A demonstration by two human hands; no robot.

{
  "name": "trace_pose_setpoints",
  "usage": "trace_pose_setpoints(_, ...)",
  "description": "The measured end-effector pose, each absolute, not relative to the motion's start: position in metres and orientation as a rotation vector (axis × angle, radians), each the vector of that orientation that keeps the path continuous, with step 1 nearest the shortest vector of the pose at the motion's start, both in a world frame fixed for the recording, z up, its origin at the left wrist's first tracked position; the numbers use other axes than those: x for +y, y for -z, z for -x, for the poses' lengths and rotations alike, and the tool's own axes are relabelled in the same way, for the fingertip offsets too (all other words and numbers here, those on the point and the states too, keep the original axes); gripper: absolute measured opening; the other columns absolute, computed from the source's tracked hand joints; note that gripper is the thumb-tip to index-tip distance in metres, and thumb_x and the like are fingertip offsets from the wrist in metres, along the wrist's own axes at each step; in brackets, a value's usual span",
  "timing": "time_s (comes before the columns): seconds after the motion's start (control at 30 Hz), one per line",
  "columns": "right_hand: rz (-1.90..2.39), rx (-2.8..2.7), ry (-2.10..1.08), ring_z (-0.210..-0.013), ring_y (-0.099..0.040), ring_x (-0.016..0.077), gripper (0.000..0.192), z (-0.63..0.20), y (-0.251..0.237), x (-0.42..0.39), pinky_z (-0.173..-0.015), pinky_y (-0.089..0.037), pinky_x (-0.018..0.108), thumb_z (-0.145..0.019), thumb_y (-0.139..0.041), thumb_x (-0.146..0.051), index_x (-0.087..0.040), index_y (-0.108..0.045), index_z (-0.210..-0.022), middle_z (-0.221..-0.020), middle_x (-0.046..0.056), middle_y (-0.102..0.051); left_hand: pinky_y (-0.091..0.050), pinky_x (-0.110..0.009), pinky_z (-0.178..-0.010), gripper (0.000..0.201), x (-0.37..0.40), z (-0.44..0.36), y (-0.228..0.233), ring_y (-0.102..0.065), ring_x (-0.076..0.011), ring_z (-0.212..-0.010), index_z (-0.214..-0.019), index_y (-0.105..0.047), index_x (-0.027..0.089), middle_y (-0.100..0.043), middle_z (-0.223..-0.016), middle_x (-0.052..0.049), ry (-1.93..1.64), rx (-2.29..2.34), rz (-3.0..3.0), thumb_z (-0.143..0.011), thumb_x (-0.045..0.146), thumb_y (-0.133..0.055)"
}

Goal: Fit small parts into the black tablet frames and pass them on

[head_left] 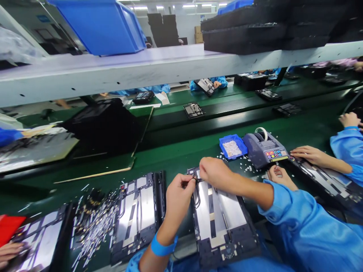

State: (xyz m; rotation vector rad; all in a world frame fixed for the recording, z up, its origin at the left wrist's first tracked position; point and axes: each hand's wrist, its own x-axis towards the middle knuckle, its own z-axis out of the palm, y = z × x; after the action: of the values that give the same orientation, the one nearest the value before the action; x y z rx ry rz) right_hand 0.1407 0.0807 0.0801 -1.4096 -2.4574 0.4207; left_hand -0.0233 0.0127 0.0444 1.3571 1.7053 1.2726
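A black tablet frame [224,223] with silver panels lies in front of me on the green bench. My left hand [179,194] pinches a thin dark cable or small part at the frame's top left corner. My right hand [214,170] presses down on the frame's top edge, fingers curled, right beside the left hand's fingertips. A blue wristband circles my left wrist. A second similar frame [138,211] lies to the left, untouched.
A heap of small silver strips [93,223] lies at left. A blue tray of white bits [232,146] and a tape dispenser [265,150] stand beyond. A co-worker's hands [307,154] work at right. A shelf with a blue bin [102,24] hangs overhead.
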Motion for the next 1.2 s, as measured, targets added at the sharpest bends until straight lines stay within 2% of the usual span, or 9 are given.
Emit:
trace_pose_setpoints(0.13, 1.694, -2.258, -0.302, -0.083, -0.067, 0.0205, 0.021, -0.194, -0.09, 0.121, -0.069, -0.038, 0.028, -0.095, -0.05, -0.017, -0.017, -0.071, -0.092, -0.09, 0.008, -0.075, -0.051, -0.031, -0.072, 0.019, 0.019, 0.028, -0.039, -0.068, -0.0203, -0.078, -0.08, -0.066, 0.02, -0.075, -0.083, -0.004, -1.268, 1.6, -1.223, -0.077, 0.037, -0.072)
trace_pose_setpoints(0.27, 2.002, -2.172, -0.106, -0.089, -0.069, 0.0249, 0.033, -0.236, -0.094, 0.146, -0.073, -0.04, 0.03, -0.102, -0.046, -0.026, -0.014, -0.074, -0.092, -0.096, 0.014, -0.077, -0.052, -0.031, -0.075, 0.02, 0.018, 0.032, -0.041, -0.069, -0.0205, -0.081, -0.082, -0.066, 0.019, -0.075, -0.084, -0.005, -1.269, 1.548, -1.184, -0.076, 0.037, -0.073)
trace_pose_setpoints(0.4, 1.619, -2.304, -0.292, -0.094, -0.07, 0.0214, 0.024, -0.215, -0.097, 0.123, -0.079, -0.043, 0.027, -0.099, -0.051, -0.019, -0.017, -0.076, -0.098, -0.101, 0.008, -0.078, -0.054, -0.033, -0.079, 0.022, 0.015, 0.044, -0.046, -0.07, -0.0219, -0.087, -0.092, -0.071, 0.02, -0.076, -0.091, -0.006, -1.266, 1.641, -1.308, -0.084, 0.04, -0.065)
trace_pose_setpoints(0.5, 1.367, -2.408, -0.544, -0.087, -0.071, 0.0187, 0.025, -0.175, -0.101, 0.101, -0.074, -0.043, 0.025, -0.098, -0.054, -0.022, -0.02, -0.078, -0.092, -0.094, 0.004, -0.079, -0.054, -0.034, -0.076, 0.024, 0.017, 0.057, -0.045, -0.069, -0.0213, -0.084, -0.099, -0.073, 0.021, -0.076, -0.095, -0.005, -1.25, 1.813, -1.513, -0.09, 0.039, -0.06)
trace_pose_setpoints(0.67, 1.448, -2.57, -0.555, -0.078, -0.071, 0.0212, 0.033, -0.128, -0.099, 0.102, -0.063, -0.039, 0.028, -0.096, -0.057, -0.036, -0.019, -0.079, -0.078, -0.083, 0.007, -0.079, -0.054, -0.036, -0.084, 0.02, 0.02, 0.067, -0.04, -0.069, -0.0227, -0.095, -0.103, -0.074, 0.022, -0.076, -0.102, -0.005, -1.114, 1.795, -1.976, -0.095, 0.026, -0.055)
trace_pose_setpoints(0.77, 1.502, -2.62, -0.53, -0.074, -0.071, 0.0211, 0.032, -0.118, -0.095, 0.108, -0.06, -0.037, 0.028, -0.093, -0.058, -0.035, -0.019, -0.079, -0.076, -0.08, 0.009, -0.078, -0.054, -0.038, -0.091, 0.021, 0.02, 0.066, -0.037, -0.07, -0.0237, -0.1, -0.106, -0.073, 0.021, -0.077, -0.104, -0.006, -1.084, 1.749, -2.172, -0.097, 0.021, -0.054)
trace_pose_setpoints(1.03, 1.543, -2.647, -0.569, -0.07, -0.069, 0.0193, 0.029, -0.114, -0.094, 0.109, -0.056, -0.035, 0.026, -0.091, -0.058, -0.033, -0.019, -0.082, -0.083, -0.082, 0.009, -0.079, -0.054, -0.038, -0.085, 0.027, 0.024, 0.065, -0.028, -0.067, -0.0241, -0.096, -0.118, -0.072, 0.02, -0.076, -0.107, -0.008, -0.984, 1.729, -2.467, -0.1, 0.017, -0.051)
trace_pose_setpoints(1.2, 1.518, -2.685, -0.541, -0.072, -0.068, 0.0201, 0.029, -0.114, -0.092, 0.113, -0.057, -0.035, 0.027, -0.092, -0.058, -0.032, -0.018, -0.081, -0.082, -0.082, 0.009, -0.078, -0.051, -0.039, -0.078, 0.035, 0.024, 0.065, -0.032, -0.063, -0.0251, -0.088, -0.125, -0.072, 0.021, -0.075, -0.107, -0.008, -0.724, 1.789, -2.665, -0.098, 0.011, -0.051)
